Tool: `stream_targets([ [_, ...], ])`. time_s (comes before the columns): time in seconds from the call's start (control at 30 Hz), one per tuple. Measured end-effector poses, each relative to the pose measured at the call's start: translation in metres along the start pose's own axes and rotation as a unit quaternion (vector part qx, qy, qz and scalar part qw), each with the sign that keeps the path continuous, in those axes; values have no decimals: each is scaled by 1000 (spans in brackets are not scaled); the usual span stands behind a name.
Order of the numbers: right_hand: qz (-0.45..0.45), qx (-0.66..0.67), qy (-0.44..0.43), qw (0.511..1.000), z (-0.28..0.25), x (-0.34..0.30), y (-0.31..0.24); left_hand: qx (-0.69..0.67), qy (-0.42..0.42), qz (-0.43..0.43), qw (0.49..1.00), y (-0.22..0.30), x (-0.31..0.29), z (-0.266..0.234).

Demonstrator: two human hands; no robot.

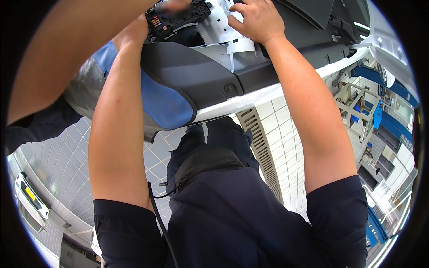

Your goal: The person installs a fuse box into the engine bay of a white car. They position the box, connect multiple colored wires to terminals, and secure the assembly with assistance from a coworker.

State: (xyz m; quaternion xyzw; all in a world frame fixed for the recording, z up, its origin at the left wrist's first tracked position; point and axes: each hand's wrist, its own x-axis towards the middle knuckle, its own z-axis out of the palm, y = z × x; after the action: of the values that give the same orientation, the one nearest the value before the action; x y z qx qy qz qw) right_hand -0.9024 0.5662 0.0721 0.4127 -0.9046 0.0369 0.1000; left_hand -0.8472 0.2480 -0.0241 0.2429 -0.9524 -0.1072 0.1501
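My left hand [134, 33] is beside a black fuse box [161, 24] with small coloured fuses, at the top of the view. Its fingers are hidden behind a co-worker's bare arm [76, 53], which reaches in from the left. The co-worker's blurred hand [172, 7] is over the fuse box. Further right, my right hand [261, 20] is open, its thumb and fingers apart, over a white metal panel [219, 20] of a car body. Just below that hand, a white strap-like piece [241, 46] lies across the black trim. I see nothing held in my right hand.
A blue and grey protective cover [167, 102] drapes over the car's edge, beside black plastic trim [192, 71]. A slotted floor drain [261, 152] crosses the tiles. A wheeled frame cart [357, 107] stands at right. Near my waist hangs a black cable [158, 214].
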Motion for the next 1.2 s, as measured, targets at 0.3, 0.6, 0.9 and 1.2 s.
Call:
stream_targets([
  [0.3,-4,9,14,1000,-2,-1,1,7,-94,-54,994,-6,9,2],
  [0.6,-3,6,4,1000,-2,0,0,-79,-80,-86,990,2,4,-10],
  [0.9,-1,2,2,1000,-1,1,0,-98,-110,-93,985,7,1,-23],
  [1.2,-5,-1,3,1000,1,1,0,19,-90,-25,995,-14,11,6],
])
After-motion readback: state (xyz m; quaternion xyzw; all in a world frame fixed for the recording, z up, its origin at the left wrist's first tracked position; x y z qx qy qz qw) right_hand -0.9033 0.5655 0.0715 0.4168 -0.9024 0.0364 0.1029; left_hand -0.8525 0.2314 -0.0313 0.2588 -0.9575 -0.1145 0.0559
